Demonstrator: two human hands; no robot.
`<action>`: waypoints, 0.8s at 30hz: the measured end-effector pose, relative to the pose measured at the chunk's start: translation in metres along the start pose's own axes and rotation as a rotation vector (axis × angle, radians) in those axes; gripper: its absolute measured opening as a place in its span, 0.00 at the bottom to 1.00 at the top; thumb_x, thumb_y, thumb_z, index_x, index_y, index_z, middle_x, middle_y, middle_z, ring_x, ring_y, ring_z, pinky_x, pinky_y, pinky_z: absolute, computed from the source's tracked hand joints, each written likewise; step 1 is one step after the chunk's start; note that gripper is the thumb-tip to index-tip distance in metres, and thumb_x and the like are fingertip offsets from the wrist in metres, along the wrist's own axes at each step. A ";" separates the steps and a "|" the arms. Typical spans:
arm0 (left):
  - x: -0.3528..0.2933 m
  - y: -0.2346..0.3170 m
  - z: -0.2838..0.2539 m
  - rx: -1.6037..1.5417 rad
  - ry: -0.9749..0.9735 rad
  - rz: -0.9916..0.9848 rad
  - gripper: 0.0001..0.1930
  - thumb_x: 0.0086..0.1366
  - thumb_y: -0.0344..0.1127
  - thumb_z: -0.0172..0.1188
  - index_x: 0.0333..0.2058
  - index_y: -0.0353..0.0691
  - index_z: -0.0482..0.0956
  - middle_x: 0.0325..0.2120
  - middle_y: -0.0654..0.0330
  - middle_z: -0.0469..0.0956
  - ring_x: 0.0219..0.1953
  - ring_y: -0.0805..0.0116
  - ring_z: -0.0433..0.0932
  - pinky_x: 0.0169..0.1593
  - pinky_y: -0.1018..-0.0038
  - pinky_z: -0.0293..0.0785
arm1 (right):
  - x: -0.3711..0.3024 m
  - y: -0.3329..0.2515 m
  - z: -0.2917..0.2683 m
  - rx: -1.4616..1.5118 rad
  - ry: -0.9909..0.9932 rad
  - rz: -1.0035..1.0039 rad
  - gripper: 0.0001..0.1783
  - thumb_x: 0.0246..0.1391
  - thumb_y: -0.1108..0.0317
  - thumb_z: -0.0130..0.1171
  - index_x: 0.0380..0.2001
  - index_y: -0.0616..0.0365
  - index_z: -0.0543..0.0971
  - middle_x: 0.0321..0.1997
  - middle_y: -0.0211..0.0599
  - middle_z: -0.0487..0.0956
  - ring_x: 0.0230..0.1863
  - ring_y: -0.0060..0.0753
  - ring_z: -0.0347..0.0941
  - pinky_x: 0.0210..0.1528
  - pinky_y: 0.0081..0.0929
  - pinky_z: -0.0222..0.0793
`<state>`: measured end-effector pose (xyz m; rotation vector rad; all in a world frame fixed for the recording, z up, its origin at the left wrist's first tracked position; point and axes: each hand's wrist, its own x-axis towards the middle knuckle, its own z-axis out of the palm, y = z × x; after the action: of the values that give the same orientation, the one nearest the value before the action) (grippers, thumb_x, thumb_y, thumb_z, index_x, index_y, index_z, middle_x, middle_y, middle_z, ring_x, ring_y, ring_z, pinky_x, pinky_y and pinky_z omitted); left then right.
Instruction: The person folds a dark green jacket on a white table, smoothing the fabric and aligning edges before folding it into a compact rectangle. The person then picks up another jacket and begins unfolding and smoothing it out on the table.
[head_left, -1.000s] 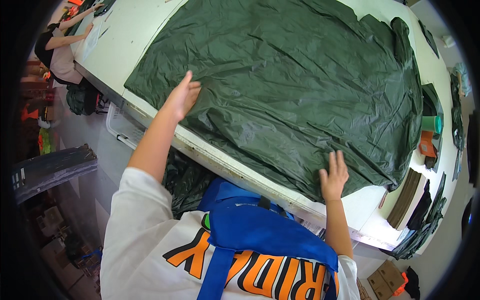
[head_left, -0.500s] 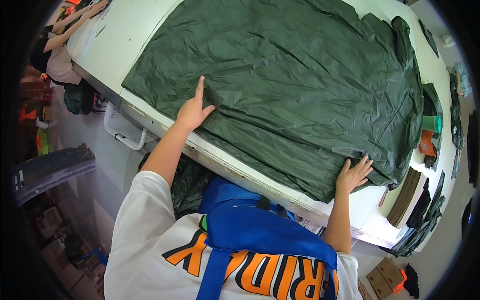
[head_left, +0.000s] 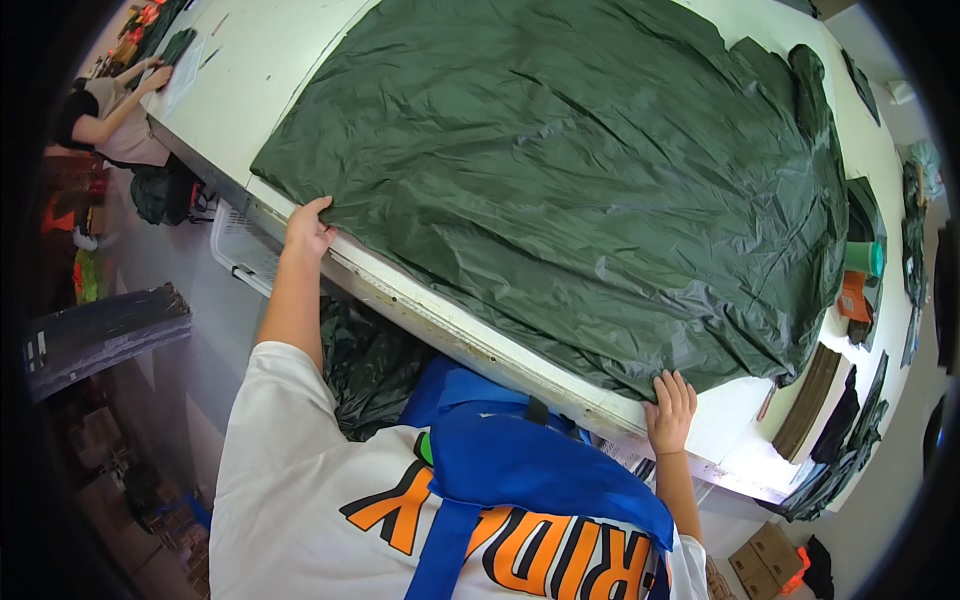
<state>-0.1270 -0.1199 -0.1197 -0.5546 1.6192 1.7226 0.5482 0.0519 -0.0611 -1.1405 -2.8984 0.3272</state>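
A large sheet of dark green, thin, crinkled fabric [head_left: 560, 190] lies spread over a white table, with fine creases across it and a bunched part at the far right. At its near left edge, my left hand [head_left: 312, 230] is closed on the rim of the cloth, with the thumb and forefinger at the edge. My right hand [head_left: 672, 412] has its fingers curled over the near right edge of the same fabric, gripping it; the fingertips rest on the cloth and the underside is hidden.
The white table [head_left: 230, 100] has a raised near rim. Right of the fabric are a green cup-shaped item [head_left: 863, 258], an orange-brown piece [head_left: 853, 297] and dark cloths [head_left: 835, 425]. A co-worker [head_left: 115, 120] stands at the far left. Below the table are a white basket [head_left: 240, 250] and dark, shiny material [head_left: 365, 365].
Both hands were spread flat on the fabric. The left has moved left and nearer to the cloth's edge, the right nearer to its front edge, and both have closed on it.
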 end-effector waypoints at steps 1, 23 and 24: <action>-0.008 0.000 0.000 0.016 -0.013 0.024 0.16 0.57 0.22 0.61 0.42 0.38 0.68 0.41 0.55 0.74 0.41 0.58 0.76 0.37 0.67 0.74 | 0.005 -0.002 -0.005 0.025 0.017 0.003 0.25 0.44 0.68 0.63 0.50 0.56 0.74 0.56 0.39 0.74 0.61 0.46 0.65 0.63 0.44 0.55; -0.161 -0.039 0.264 1.346 -0.635 1.486 0.29 0.60 0.45 0.61 0.57 0.39 0.68 0.54 0.50 0.70 0.56 0.53 0.69 0.61 0.58 0.62 | 0.224 0.137 -0.090 -0.065 0.134 0.492 0.18 0.60 0.50 0.51 0.41 0.53 0.74 0.35 0.51 0.80 0.38 0.59 0.75 0.39 0.48 0.69; -0.163 -0.062 0.278 1.380 -0.672 1.578 0.27 0.61 0.46 0.60 0.56 0.39 0.69 0.53 0.51 0.71 0.56 0.53 0.69 0.62 0.58 0.60 | 0.224 0.138 -0.085 -0.064 0.094 0.526 0.19 0.60 0.50 0.51 0.43 0.52 0.74 0.37 0.49 0.80 0.40 0.58 0.75 0.41 0.48 0.69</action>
<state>0.0687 0.1188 -0.0092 2.1002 2.1566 0.7222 0.4837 0.3179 -0.0207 -1.8632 -2.5012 0.1749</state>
